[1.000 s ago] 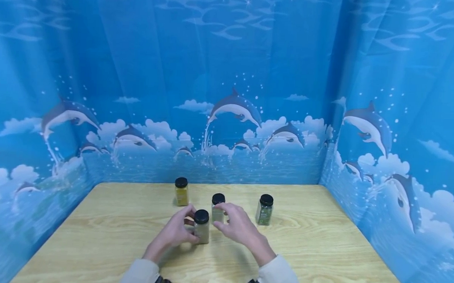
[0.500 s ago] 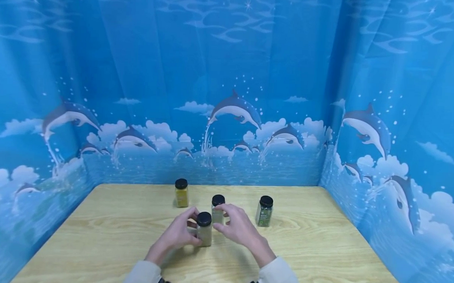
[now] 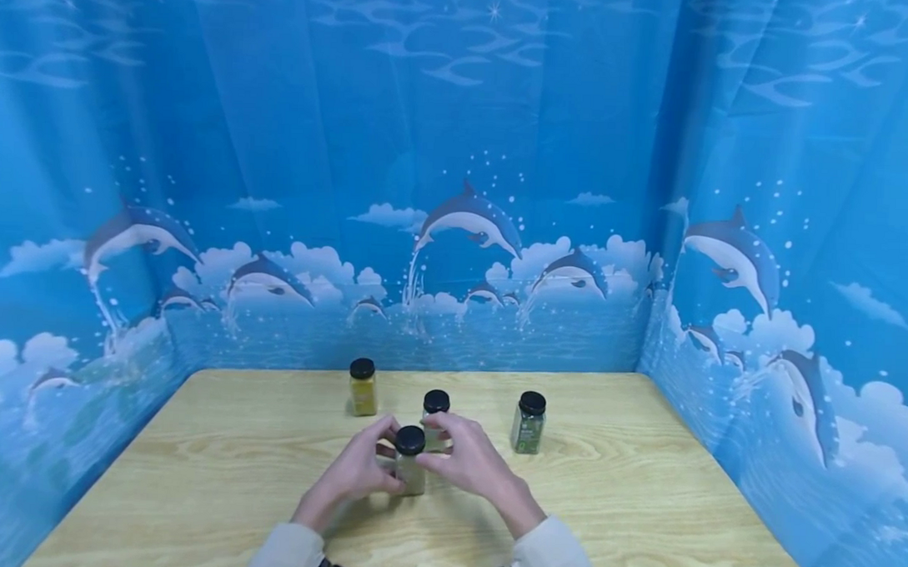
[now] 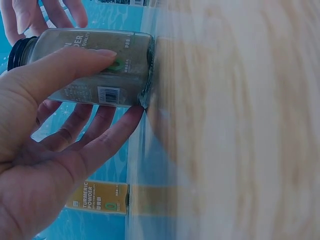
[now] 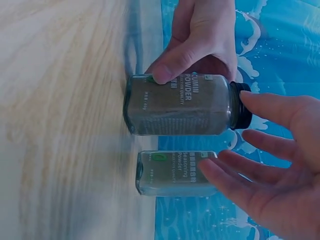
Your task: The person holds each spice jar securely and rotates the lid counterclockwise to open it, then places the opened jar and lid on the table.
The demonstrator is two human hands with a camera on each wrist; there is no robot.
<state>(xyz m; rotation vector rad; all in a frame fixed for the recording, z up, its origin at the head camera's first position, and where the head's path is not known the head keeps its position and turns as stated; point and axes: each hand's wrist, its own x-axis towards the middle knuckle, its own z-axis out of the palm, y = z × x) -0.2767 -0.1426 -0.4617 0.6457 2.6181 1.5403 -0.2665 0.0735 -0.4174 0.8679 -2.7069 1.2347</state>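
Note:
A glass jar of cumin powder [image 3: 411, 476] with a black lid [image 5: 241, 106] stands upright, its base right at the tabletop. My left hand [image 3: 356, 465] grips it from the left; in the left wrist view the thumb lies across the label and the fingers wrap the far side. On the other side is my right hand [image 3: 472, 461], thumb tip at the lid's edge and the other fingers loosely extended around it. Just behind the cumin jar stands a jar of seasoning powder [image 5: 175, 172], partly covered by the right hand's fingers in the head view.
A turmeric powder jar [image 3: 363, 393] stands at the back left of the wooden table [image 3: 642, 499]. Farther right is a jar with green contents [image 3: 528, 426]. Blue dolphin-print curtains [image 3: 337, 188] enclose the back and sides.
My left hand has shifted slightly right with the cumin jar. My right hand has moved a little left, bringing its thumb from beside the seasoning jar to the cumin jar's lid.

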